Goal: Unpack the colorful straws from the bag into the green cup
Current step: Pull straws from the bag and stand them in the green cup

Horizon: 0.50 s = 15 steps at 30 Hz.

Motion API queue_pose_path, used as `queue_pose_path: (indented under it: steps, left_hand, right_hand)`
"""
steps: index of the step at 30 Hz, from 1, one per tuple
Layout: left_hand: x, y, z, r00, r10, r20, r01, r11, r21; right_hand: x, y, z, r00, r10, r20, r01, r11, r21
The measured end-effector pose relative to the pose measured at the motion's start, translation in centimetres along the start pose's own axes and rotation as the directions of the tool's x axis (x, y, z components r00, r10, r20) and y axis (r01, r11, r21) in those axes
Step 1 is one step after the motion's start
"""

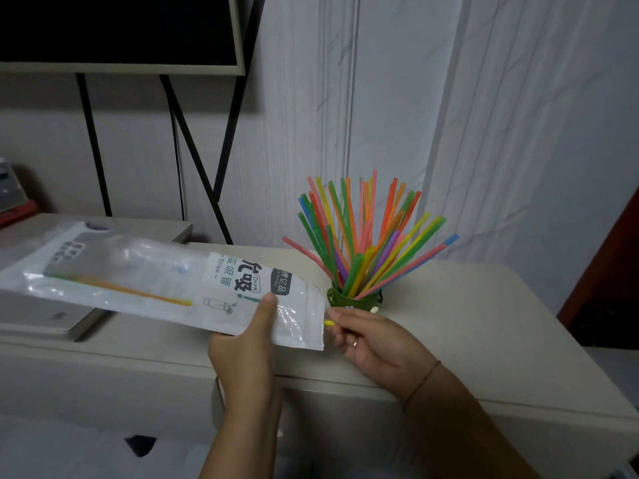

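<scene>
most of the job looks done. the green cup (349,299) stands on the beige surface (484,323), packed with a wide fan of colorful straws (359,236) that lean outward in every direction. the clear printed bag (138,271) is nearly flat and see-through. only a long orange-yellow straw (138,290) shows plainly inside it, lying along the lower edge, perhaps with one or two more beside it that are too faint to count.

the left hand (249,340) grips the bag near its open end, thumb pressed on the printed face and fingers hidden underneath, holding it up off the surface with the mouth turned toward the cup. the right hand (373,340) sits just at that mouth, fingers curled, pinching a yellow straw tip (328,323). whether it holds more than one straw i cannot tell. what is left, as i judge it, is to draw out these last few and drop them in the cup, just beyond the right hand.

the main obstacle is the cup itself. it is crowded, and the low-slanting straws on both sides could be knocked or tipped by a new one pushed in.

around it, a dark screen (117,29) on black legs (193,150) stands behind. a flat white box (45,316) lies under the bag's far end, with something red (14,212) at the far left edge.
</scene>
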<state>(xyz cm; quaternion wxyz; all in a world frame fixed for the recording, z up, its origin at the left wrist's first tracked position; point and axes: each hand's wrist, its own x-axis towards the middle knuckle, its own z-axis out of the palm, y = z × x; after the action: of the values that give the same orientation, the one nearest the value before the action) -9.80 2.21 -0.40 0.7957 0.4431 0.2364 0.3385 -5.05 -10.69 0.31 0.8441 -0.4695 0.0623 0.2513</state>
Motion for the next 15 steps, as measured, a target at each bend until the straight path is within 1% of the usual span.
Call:
queue_pose_path:
  steps: [3,7,11,15]
  left_hand:
    - [0.4,0.2,-0.3,0.989,-0.141,0.041,0.145,0.984,-0.108]
    - [1.1,0.3,-0.8,0.968,-0.232,0.091,0.245,0.953,-0.177]
    - [1.6,0.1,-1.0,0.957,-0.284,0.059,0.29,0.931,-0.22]
    - [1.4,0.0,-0.7,0.957,-0.285,0.05,0.289,0.93,-0.225]
  right_hand:
    - [-0.2,-1.2,-0.8,0.995,-0.098,-0.021,0.099,0.993,0.069]
    - [-0.3,-2.7,-2.0,0.981,-0.173,-0.087,0.184,0.972,0.146]
    - [-0.4,-3.5,-2.9,0.969,-0.197,-0.146,0.225,0.952,0.208]
    - [-0.3,-3.1,-2.7,0.975,-0.179,-0.129,0.204,0.957,0.209]
